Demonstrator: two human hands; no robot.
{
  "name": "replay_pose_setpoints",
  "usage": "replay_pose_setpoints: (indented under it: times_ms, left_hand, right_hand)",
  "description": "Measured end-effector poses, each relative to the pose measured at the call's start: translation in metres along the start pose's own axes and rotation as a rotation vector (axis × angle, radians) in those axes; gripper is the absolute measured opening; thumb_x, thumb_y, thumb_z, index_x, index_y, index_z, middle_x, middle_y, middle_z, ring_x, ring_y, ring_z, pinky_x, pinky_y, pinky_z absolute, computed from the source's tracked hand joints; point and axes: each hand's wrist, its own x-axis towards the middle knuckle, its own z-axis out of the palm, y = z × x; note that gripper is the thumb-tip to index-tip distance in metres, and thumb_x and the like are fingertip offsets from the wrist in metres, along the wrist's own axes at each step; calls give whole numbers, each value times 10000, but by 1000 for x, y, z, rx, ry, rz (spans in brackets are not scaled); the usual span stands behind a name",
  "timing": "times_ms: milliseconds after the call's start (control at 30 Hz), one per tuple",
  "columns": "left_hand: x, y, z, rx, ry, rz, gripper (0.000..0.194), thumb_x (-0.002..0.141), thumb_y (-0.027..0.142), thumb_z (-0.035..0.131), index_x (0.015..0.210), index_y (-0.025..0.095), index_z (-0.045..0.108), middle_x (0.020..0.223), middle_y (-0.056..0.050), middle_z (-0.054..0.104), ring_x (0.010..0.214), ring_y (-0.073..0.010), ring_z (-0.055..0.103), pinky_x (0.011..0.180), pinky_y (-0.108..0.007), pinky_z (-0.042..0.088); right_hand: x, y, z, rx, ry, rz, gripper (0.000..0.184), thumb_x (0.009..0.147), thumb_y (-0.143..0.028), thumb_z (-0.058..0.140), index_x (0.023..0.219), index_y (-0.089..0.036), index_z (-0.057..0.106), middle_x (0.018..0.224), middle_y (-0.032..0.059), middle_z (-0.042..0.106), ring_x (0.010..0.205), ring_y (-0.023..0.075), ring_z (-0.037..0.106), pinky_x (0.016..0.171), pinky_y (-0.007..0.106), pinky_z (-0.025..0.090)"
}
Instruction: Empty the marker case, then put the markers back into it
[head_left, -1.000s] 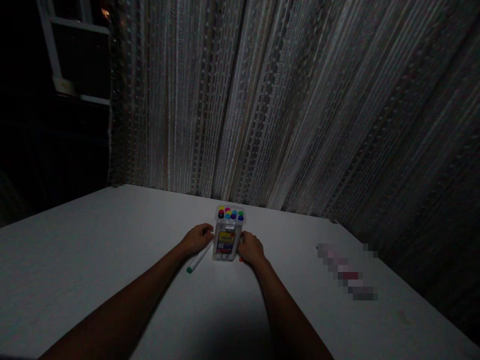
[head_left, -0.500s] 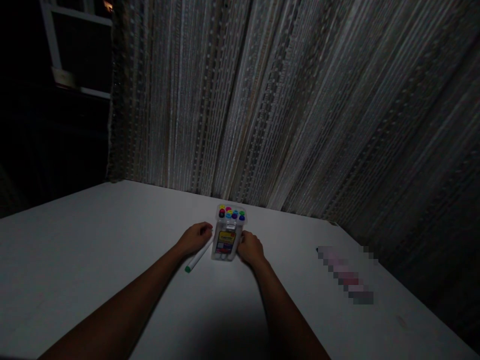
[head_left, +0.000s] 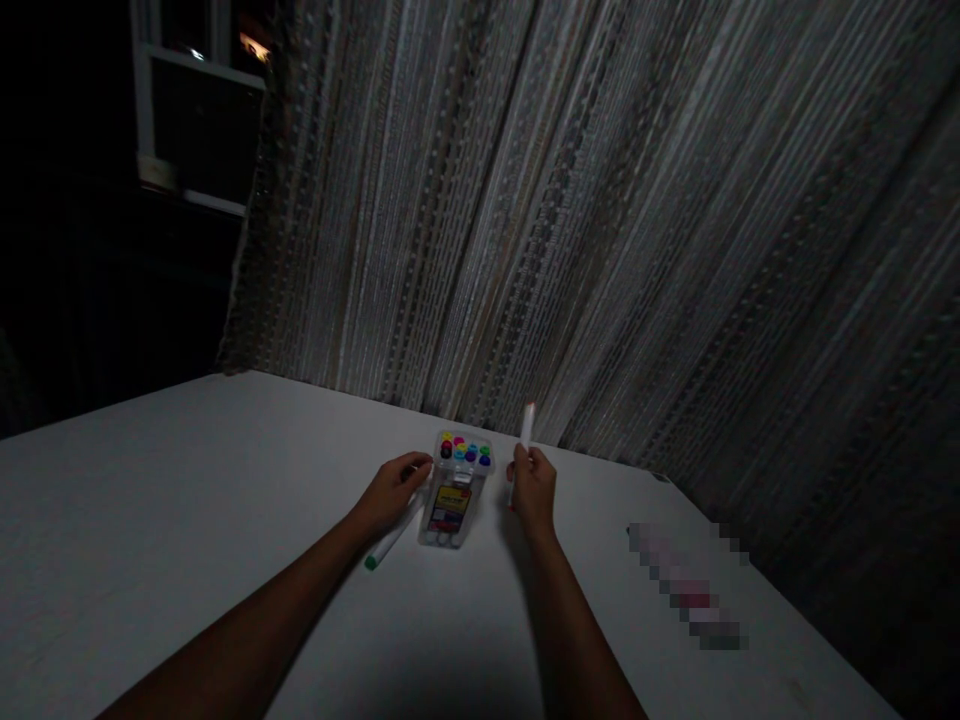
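A clear plastic marker box [head_left: 453, 490] with coloured caps showing at its top stands on the white table [head_left: 187, 500]. My left hand [head_left: 391, 490] rests against the box's left side, fingers curled at its edge. A white marker with a green cap [head_left: 390, 541] lies on the table under that hand. To the right of the box, my right hand [head_left: 532, 488] is lifted and closed on a white marker [head_left: 523, 443] that points upward.
A pale striped curtain [head_left: 600, 220] hangs right behind the table. A dark window [head_left: 195, 110] shows at the upper left. A blurred-out object [head_left: 686, 585] lies on the table at the right, near the edge.
My right hand has left the box's right side and risen with a white marker. The left hand stays at the box. The view has shifted slightly.
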Motion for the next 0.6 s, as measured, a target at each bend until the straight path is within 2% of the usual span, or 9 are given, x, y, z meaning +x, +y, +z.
replay_pose_setpoints:
  times_ms: [33, 100, 167, 267, 333, 433, 533, 600]
  left_hand:
    - [-1, 5, 0, -31, 2, 11, 463, 792, 487, 411, 995, 112, 593, 977, -85, 624, 901, -197, 563, 817, -281, 444]
    - [-3, 14, 1, -82, 8, 22, 508, 816, 517, 364, 1035, 117, 589, 1001, -88, 622, 924, -203, 555, 826, -288, 439]
    - [-7, 22, 1, -143, -2, 38, 541, 830, 534, 333, 1091, 125, 574, 1071, -94, 609, 969, -213, 546, 842, -292, 436]
    - [-11, 29, 3, -281, -86, 69, 535, 820, 525, 401, 1183, 147, 514, 1209, -93, 546, 1099, -223, 501, 939, -300, 403]
    - [-12, 29, 5, -334, -129, 50, 572, 782, 511, 503, 1226, 153, 463, 1202, -102, 546, 1093, -232, 513, 952, -322, 405]
    - [-13, 27, 8, -313, -149, 1, 635, 707, 479, 629, 1211, 139, 445, 1104, -110, 592, 989, -237, 566, 873, -337, 456]
    - [-14, 29, 9, -277, -165, 10, 572, 675, 440, 675, 1127, 141, 493, 1056, -92, 614, 945, -223, 577, 826, -312, 467]
    - [-14, 32, 8, -271, -166, 9, 552, 674, 433, 676, 1111, 142, 505, 1041, -87, 620, 916, -213, 582, 791, -298, 469]
  right_hand:
    - [5, -12, -9, 145, 83, -34, 369, 875, -459, 258, 720, -183, 448, 608, 3, 513, 492, 105, 458, 447, 206, 369]
    - [15, -38, -24, 399, 154, -132, 346, 801, -512, 405, 666, -194, 408, 569, -32, 463, 459, 88, 422, 421, 197, 350]
    - [23, -63, -32, 492, 111, -200, 329, 747, -501, 491, 670, -188, 428, 545, -45, 449, 459, 91, 441, 420, 196, 359]
    - [31, -84, -27, 448, -41, -238, 278, 719, -439, 526, 680, -168, 477, 560, -21, 505, 483, 109, 494, 439, 211, 388]
    - [33, -86, -17, 336, -133, -219, 198, 705, -354, 529, 684, -160, 495, 575, -8, 533, 503, 117, 515, 453, 213, 398]
    - [35, -80, -5, 146, -218, -203, 103, 670, -251, 536, 715, -161, 518, 577, -18, 550, 537, 113, 527, 485, 197, 399]
    - [35, -75, -1, 113, -288, -228, 135, 712, -285, 499, 703, -156, 538, 577, -15, 558, 532, 106, 518, 486, 191, 380]
    - [35, -74, -2, 111, -297, -252, 252, 750, -353, 467, 605, -154, 524, 534, -7, 529, 507, 106, 495, 469, 195, 350]
